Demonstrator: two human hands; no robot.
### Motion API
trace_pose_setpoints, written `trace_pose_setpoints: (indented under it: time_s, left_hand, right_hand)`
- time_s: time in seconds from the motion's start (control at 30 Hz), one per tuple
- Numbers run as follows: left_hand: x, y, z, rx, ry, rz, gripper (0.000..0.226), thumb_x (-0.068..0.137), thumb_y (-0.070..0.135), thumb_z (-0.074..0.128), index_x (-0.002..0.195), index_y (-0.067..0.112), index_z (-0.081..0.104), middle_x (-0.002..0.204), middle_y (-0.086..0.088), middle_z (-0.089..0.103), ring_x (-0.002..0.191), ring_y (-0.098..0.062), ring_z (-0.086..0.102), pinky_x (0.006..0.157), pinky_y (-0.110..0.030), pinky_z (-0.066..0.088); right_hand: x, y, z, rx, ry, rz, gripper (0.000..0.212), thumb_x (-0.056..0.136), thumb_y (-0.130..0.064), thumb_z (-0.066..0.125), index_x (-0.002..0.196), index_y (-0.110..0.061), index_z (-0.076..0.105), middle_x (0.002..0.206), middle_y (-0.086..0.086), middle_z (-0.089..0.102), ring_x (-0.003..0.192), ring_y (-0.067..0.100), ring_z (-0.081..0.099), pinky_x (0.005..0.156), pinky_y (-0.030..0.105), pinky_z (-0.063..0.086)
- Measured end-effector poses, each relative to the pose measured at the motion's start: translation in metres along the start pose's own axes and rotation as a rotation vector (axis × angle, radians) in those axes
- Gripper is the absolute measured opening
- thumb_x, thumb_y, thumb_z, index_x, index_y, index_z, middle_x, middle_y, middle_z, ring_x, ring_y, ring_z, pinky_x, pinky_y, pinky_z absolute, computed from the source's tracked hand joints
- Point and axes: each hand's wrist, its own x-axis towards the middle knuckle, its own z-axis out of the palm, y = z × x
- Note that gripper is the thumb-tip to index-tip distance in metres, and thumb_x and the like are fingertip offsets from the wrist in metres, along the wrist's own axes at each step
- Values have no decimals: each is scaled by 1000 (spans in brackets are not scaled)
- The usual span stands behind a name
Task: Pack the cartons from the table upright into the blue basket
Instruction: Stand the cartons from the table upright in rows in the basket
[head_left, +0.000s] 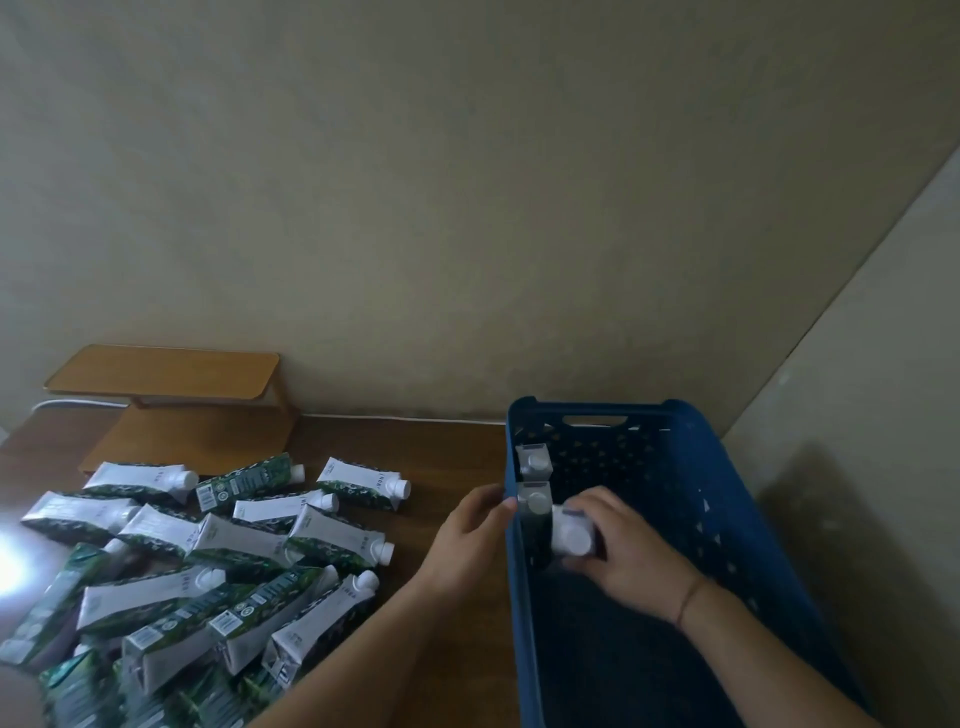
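The right hand (618, 551) grips a carton (571, 532) inside the blue basket (696, 499); the left hand (467, 540) holds its rim. Both sit on a dark wooden counter (441, 452) against a beige wall (467, 208).

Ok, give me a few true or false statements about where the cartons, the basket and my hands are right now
1. The right hand holds a carton inside the blue basket. True.
2. The left hand is picking a carton from the pile. False: it grips the basket's left wall.
3. Two cartons already stand upright along the basket's left wall. True.
4. The cartons on the table stand upright. False: they lie on their sides in a pile.
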Motion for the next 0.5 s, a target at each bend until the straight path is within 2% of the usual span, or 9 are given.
trace_pose_setpoints:
  time_s: [0.07,0.13,0.17,0.23,0.3,0.37,0.47,0.5]
  left_hand:
    - [4,-2,4,-6,-37,-19,36,93,44,60,128,34,53,123,13,63,114,-7,60,95,-32,52]
    - [8,-4,6,29,-20,-7,38,90,40,67,126,32,56,124,10,64,113,-8,62,97,-35,53]
    - [10,-5,5,46,-4,-2,38,90,38,68,125,32,57,123,10,65,113,-8,63,96,-35,54]
    - [13,-6,4,59,13,-4,36,89,34,69,124,31,57,122,11,65,112,-9,64,94,-33,55]
    - [15,-8,3,47,0,3,35,89,33,70,122,31,57,122,10,64,110,-12,65,88,-30,55]
    - [15,-9,3,25,-2,11,35,89,32,70,122,30,57,122,10,63,106,-12,66,79,-24,54]
    - [16,-13,3,-3,-3,15,31,90,30,70,118,30,57,121,9,63,103,-11,67,75,-21,52]
    - [17,-13,3,-9,-15,14,30,90,29,70,117,30,57,120,7,62,103,-13,67,75,-21,52]
  right_hand:
    - [9,6,24,4,-6,18,33,85,-18,67,115,-25,53,112,-14,41,101,3,52,93,27,48]
    - [17,8,39,115,130,92,25,88,-8,61,105,-23,52,107,-10,43,98,9,53,87,25,49]
    - [22,8,43,188,197,129,27,87,-6,61,104,-25,50,105,-8,44,98,13,54,84,24,48]
    - [29,7,46,293,233,189,38,86,-6,61,112,-27,44,109,-4,45,103,17,52,84,26,47]
    - [30,9,46,342,158,251,49,86,-5,57,125,-29,37,117,-1,45,110,16,49,88,28,44]
    - [25,11,47,375,42,275,64,87,-4,53,138,-32,26,120,0,49,109,14,53,88,29,48]
    - [25,20,45,407,-113,313,100,82,-7,65,148,-33,-6,112,-11,50,97,3,55,78,18,48]
    - [27,24,43,393,-168,309,113,79,-10,71,147,-33,-17,113,-16,49,98,2,56,79,16,47]
